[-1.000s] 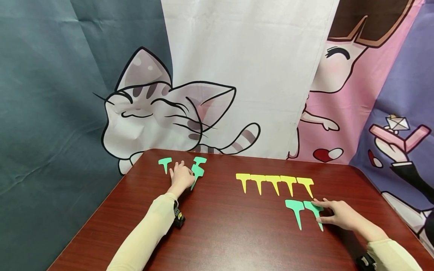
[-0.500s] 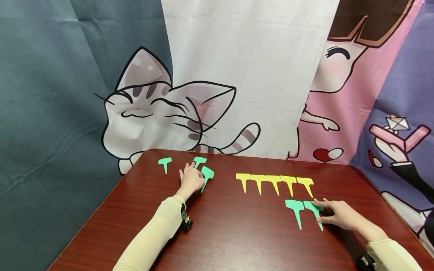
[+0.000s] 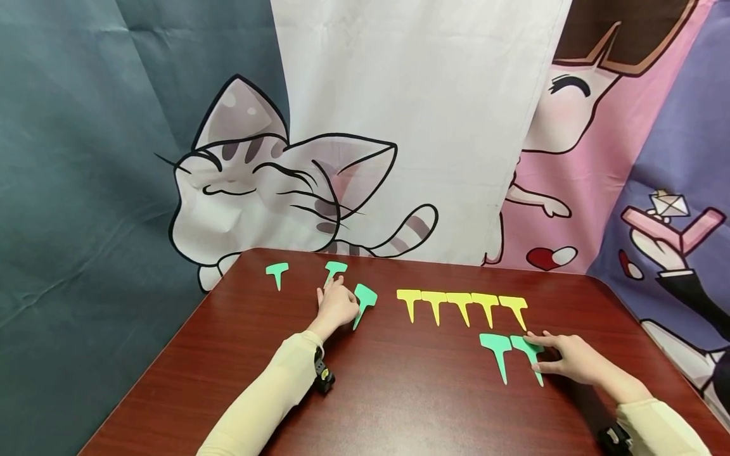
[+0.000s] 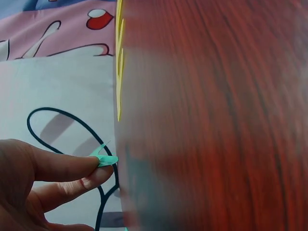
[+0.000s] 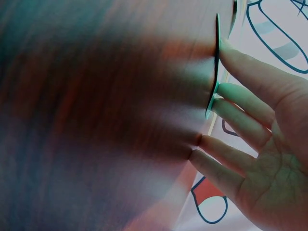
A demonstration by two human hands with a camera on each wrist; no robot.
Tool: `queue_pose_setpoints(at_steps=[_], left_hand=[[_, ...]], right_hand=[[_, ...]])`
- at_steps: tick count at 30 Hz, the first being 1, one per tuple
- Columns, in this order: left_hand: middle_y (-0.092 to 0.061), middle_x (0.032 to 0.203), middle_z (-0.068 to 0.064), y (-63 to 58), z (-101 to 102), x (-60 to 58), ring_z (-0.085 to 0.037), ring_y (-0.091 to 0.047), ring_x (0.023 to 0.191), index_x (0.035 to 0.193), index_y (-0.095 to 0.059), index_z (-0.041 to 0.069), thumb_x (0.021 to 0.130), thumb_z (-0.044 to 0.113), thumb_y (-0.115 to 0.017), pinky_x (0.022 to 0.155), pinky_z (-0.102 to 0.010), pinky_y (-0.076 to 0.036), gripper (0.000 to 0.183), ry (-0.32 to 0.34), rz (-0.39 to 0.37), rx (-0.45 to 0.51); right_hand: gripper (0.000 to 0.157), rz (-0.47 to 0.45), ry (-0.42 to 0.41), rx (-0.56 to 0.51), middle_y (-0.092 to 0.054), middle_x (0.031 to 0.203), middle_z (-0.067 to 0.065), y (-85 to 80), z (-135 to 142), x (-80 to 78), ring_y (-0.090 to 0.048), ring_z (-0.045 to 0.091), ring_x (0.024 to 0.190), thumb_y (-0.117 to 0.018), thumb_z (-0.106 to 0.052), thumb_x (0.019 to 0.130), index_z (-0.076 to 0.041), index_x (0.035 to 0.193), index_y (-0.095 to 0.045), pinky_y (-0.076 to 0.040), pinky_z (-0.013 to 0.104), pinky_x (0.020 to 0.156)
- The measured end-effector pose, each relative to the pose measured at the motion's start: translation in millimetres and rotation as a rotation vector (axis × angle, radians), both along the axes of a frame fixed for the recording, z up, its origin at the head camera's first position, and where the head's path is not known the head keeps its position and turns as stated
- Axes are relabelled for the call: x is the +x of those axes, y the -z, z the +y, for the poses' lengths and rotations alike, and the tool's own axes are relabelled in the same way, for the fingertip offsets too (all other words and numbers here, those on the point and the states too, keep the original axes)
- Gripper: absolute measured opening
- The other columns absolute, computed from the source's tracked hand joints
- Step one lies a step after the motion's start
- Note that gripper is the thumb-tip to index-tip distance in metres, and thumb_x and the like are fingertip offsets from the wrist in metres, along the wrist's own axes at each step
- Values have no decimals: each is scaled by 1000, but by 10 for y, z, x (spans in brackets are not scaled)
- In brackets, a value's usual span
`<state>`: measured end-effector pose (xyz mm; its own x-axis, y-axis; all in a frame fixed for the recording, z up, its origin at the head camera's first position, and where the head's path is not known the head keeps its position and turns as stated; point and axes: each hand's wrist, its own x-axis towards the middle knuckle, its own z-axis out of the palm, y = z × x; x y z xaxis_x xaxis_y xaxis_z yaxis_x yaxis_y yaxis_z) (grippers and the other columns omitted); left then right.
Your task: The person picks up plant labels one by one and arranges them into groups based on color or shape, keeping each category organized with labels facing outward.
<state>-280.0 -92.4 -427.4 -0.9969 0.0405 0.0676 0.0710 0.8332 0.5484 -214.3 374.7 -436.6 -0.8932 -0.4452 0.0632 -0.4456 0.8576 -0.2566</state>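
Observation:
My left hand (image 3: 338,305) pinches a green T-shaped plant label (image 3: 365,296) between thumb and finger, over the left-middle of the table. The left wrist view shows that label (image 4: 107,160) nearly edge-on at the fingertips. At the right, my right hand (image 3: 573,358) rests its fingertips and thumb on another green plant label (image 3: 527,345) lying flat on the table. The right wrist view has these fingers (image 5: 245,103) fairly straight, touching the thin label (image 5: 217,53). Left of it lies a matching green label (image 3: 497,347). Several yellow plant labels (image 3: 459,300) form a row behind them.
Two more green plant labels lie near the far edge: one at the far left (image 3: 277,271), the other (image 3: 335,268) just beyond my left hand. The dark red wooden table (image 3: 388,392) ends against a cartoon-printed cloth backdrop (image 3: 456,126).
My left hand has moved to the right with its pinched green label, uncovering the label near the far edge. My right hand has stayed on its label.

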Motion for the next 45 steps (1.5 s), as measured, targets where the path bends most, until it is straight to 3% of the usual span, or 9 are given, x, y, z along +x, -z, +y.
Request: queue_pose_setpoints(at_steps=[9,16,28,45], left_hand=[[-35,151,-16,11,160,49,-35,-17,145,45,-59,13,76,8,-65,115,-61,-6,32,38,-9,17],[-37,149,-19,13,312,106,-37,-19,144,45,-58,13,76,8,-65,114,-62,-8,32,64,-12,30],[-39,147,-19,11,601,191,-36,-21,144,44,-54,12,72,4,-57,114,-62,-11,29,111,-13,9],[-39,149,-13,9,925,307,-31,-21,145,42,-48,13,73,4,-55,116,-57,-12,33,180,-12,-14]], right_hand=[[61,52,-11,12,-67,117,11,20,2,-5,-58,42,112,-77,-45,71,-11,121,-66,-52,47,81],[62,-19,1,-10,-65,118,21,4,13,-5,-55,46,114,-76,-43,73,-9,123,-64,-49,55,84],[63,-13,8,-6,-65,121,13,-4,6,4,-55,43,116,-76,-44,73,-10,124,-64,-49,54,86],[62,36,-3,20,-67,119,10,33,12,7,-58,41,112,-77,-46,72,-10,121,-66,-51,49,82]])
